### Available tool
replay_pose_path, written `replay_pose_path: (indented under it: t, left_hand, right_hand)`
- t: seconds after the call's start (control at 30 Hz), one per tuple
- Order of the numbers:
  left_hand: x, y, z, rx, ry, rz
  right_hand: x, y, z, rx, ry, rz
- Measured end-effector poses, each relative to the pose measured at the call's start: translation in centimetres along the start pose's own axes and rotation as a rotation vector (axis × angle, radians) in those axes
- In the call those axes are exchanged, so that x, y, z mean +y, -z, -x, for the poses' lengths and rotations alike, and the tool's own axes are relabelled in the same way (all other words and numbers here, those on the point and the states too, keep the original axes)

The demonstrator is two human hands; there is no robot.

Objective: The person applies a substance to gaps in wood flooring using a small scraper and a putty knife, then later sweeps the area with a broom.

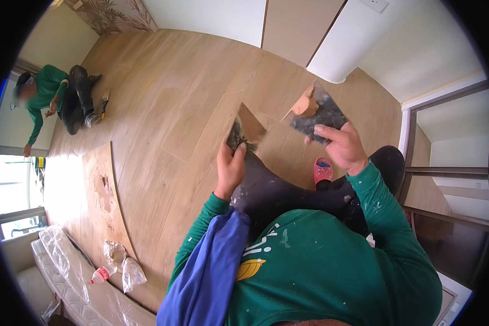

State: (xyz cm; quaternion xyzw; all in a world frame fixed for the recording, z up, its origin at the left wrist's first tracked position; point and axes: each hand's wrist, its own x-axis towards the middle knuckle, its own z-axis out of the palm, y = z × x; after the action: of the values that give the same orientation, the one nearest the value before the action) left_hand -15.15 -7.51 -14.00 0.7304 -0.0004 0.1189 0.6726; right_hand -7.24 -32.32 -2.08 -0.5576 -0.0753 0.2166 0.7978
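- My right blade (331, 115): mottled black and grey, bearing peach-orange paste (305, 105).
- My left blade (251, 126): brownish, smeared dark.
- My sweatshirt (326, 261): white-flecked green, with a yellow motif (251, 270).
- My slipper (323, 169): pink.
- The cloth (204, 271): plain blue.
- The floor (168, 103): tan, wood-grained.

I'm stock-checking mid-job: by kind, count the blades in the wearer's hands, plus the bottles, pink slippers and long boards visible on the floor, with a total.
Blades: 2 (left blade in the left hand, right blade in the right hand)
Bottle: 1
Pink slipper: 1
Long board: 1
Total: 5
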Motion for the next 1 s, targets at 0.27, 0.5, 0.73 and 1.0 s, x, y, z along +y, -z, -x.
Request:
replay_pose_path:
  t: [0.27, 0.5, 0.73, 1.0]
  left_hand:
    - [4.8, -5.1, -2.5, 0.17, 0.463, 1.111]
    - [2.8, -3.0, -3.2, 0.296, 0.343, 0.994]
    - [-0.4, -2.2, -6.1, 0.268, 0.304, 0.79]
    - [-4.1, -1.4, -7.5, 0.424, 0.172, 0.607]
  right_hand:
    - [2.0, -1.8, -0.3, -0.243, 0.546, 1.246]
    - [-1.6, 3.6, -3.1, -0.342, 0.291, 1.515]
    - [-5.5, -1.1, -7.3, -0.752, 0.7, 1.808]
    - [0.8, -0.2, -12.9, -0.887, 0.731, 1.819]
